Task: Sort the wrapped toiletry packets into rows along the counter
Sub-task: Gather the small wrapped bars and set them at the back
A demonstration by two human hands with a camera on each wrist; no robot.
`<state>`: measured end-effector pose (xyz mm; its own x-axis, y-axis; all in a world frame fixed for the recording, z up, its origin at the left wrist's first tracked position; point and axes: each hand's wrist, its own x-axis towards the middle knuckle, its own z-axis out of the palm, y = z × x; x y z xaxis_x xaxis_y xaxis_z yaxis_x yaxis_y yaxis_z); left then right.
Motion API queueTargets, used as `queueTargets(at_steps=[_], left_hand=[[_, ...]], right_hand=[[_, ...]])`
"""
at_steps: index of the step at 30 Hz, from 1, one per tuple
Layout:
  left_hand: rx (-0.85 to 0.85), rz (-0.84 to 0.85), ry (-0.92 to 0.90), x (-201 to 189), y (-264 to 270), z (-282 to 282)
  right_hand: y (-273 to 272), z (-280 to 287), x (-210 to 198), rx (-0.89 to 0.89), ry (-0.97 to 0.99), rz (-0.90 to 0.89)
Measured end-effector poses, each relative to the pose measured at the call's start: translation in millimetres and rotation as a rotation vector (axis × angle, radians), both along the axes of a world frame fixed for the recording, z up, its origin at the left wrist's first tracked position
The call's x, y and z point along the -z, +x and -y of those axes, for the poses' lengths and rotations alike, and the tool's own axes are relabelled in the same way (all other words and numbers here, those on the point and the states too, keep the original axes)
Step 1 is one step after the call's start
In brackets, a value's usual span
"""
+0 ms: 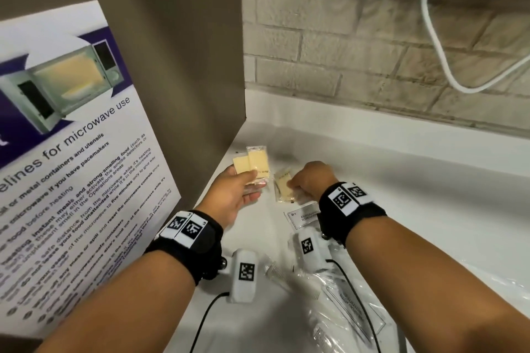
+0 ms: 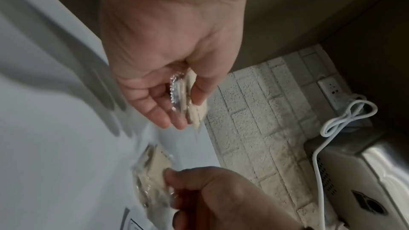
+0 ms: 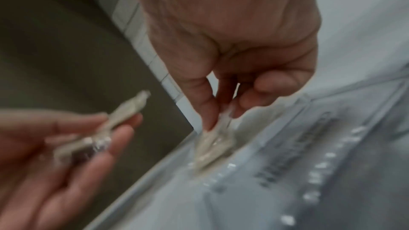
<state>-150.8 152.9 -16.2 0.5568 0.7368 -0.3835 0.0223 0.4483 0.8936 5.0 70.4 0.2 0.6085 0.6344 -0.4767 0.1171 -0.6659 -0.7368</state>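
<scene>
Left hand (image 1: 235,195) pinches two packets (image 1: 252,165); right hand (image 1: 311,179) pinches another (image 1: 282,186) off the counter (image 1: 401,195) — slick wrap, it'll slip from your fingertips.

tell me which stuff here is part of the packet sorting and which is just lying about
Part of the job:
- yellow packets held in the left hand
- yellow packet pinched by the right hand
- clear wrapped packets on the counter

Just lying about:
- microwave poster
- white cable
- wall socket

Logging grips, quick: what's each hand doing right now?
Left hand: holding two yellow packets.
Right hand: pinching one yellow packet on the counter.
</scene>
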Motion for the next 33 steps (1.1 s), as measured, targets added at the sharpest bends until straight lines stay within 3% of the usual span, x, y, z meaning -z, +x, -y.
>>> queueTargets(at_steps=[2, 5, 9, 11, 13, 15, 18, 20, 23, 28, 30, 33], left_hand=[[0.008, 0.008, -0.004, 2, 0, 2], [0.031, 0.018, 0.006, 2, 3, 5], [0.127, -0.006, 0.05, 1, 6, 12], [0.216, -0.015, 0.063, -1, 9, 16], [0.245, 0.001, 0.063, -4, 12, 19], [0.23, 0.038, 0.05, -6, 14, 20], [0.212, 0.079, 0.03, -4, 13, 18], [0.184, 0.082, 0.033, -3, 14, 18], [0.132, 0.089, 0.015, -4, 17, 17], [0.051, 0.138, -0.138, -4, 11, 9], [0.064, 0.096, -0.082, -4, 6, 8], [0.11, 0.036, 0.159, -8, 1, 8]], right_hand=[[-2, 1, 2, -0.155, -0.109, 0.266], [7, 1, -5, -0.128, -0.001, 0.435], [6, 11, -27, -0.082, 0.446, 0.089], [3, 16, -35, -0.169, 0.489, -0.016], [4, 19, -34, -0.238, 0.459, -0.007], [7, 21, -29, -0.192, 0.47, -0.001], [11, 29, -23, -0.084, 0.517, -0.144], [11, 34, -19, -0.164, 0.435, -0.095], [8, 33, -12, -0.322, 0.217, 0.112], [15, 11, -5, -0.111, 0.19, 0.027], [16, 1, -2, -0.164, 0.11, 0.048], [14, -7, 5, -0.307, -0.084, 0.262]])
